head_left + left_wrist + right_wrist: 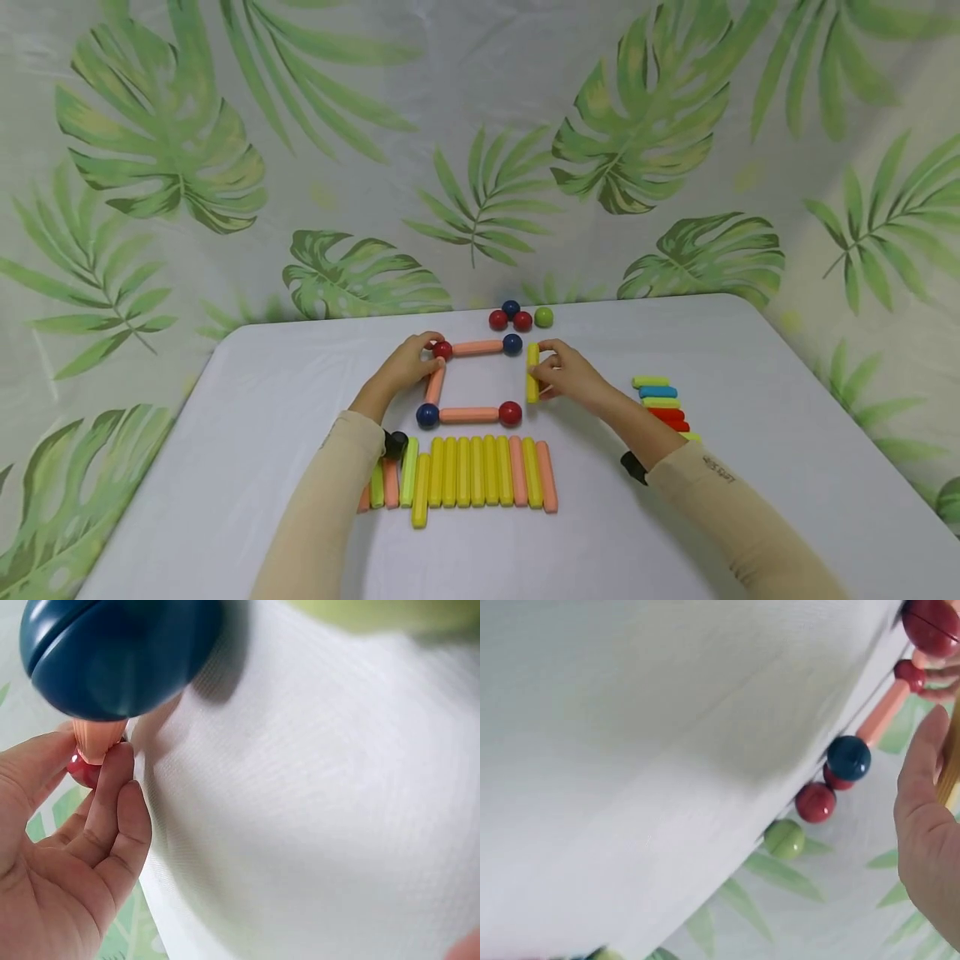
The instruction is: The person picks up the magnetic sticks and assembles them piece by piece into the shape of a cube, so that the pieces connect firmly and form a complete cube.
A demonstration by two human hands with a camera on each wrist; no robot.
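Observation:
In the head view, pink sticks and balls form a three-sided frame, its right side open. My left hand [407, 364] pinches the frame's far-left red ball [442, 351], where two pink sticks [477, 347] meet. Close to the left wrist camera is the near-left blue ball [124, 656]. My right hand [573, 377] holds a yellow stick [533, 372] by its right side, pointing away from me at the open side. This stick lies between the far-right blue ball [513, 344] and the near-right red ball [510, 413], slightly right of both.
A row of yellow, pink and lime sticks [477, 472] lies in front of the frame. Beyond it sit two red balls [498, 320], a blue ball [511, 309] and a green ball [543, 317]. Several coloured sticks [657, 392] lie at right, partly behind my right forearm.

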